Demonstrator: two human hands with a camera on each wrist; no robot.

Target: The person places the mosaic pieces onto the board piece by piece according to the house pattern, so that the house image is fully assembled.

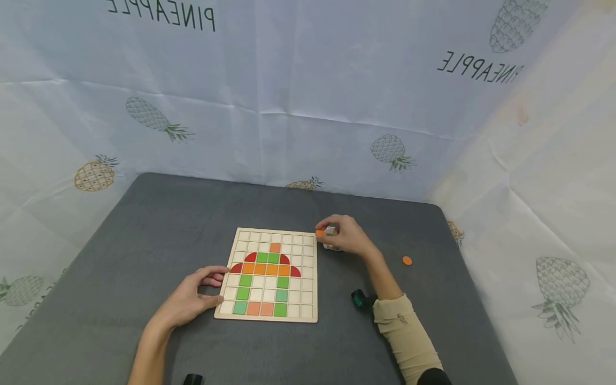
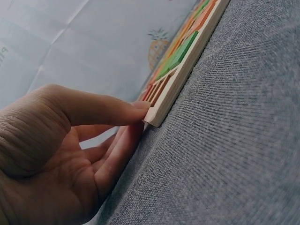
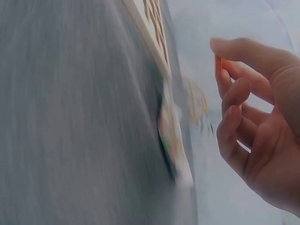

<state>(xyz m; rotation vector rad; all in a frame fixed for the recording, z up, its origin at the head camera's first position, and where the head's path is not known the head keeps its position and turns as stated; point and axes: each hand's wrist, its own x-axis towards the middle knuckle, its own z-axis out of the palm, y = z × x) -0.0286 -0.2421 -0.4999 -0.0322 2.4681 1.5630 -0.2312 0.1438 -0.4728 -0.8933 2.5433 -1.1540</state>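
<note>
A square wooden grid board (image 1: 308, 299) lies on the table, with green, orange, pink and red tiles set in its cells. At its left edge rests my left hand (image 1: 190, 297), thumb and fingertips touching the frame. In the left wrist view, the thumb (image 2: 108, 108) meets the board's corner. My right hand (image 1: 350, 234) pinches a small orange disc (image 1: 320, 233) between thumb and index finger, just off the board's upper right corner. Partly hidden under that hand is a small clear container (image 1: 331, 243) with coloured pieces. The right wrist view shows the disc (image 3: 218, 65) edge-on.
Another orange disc (image 1: 407, 260) lies on the grey table (image 1: 144, 214) to the right. A small black and green object (image 1: 358, 298) shows beside the right forearm. Behind the table hangs a white curtain (image 1: 289, 64) with pineapple prints. A black object (image 1: 193, 379) sits at the front edge.
</note>
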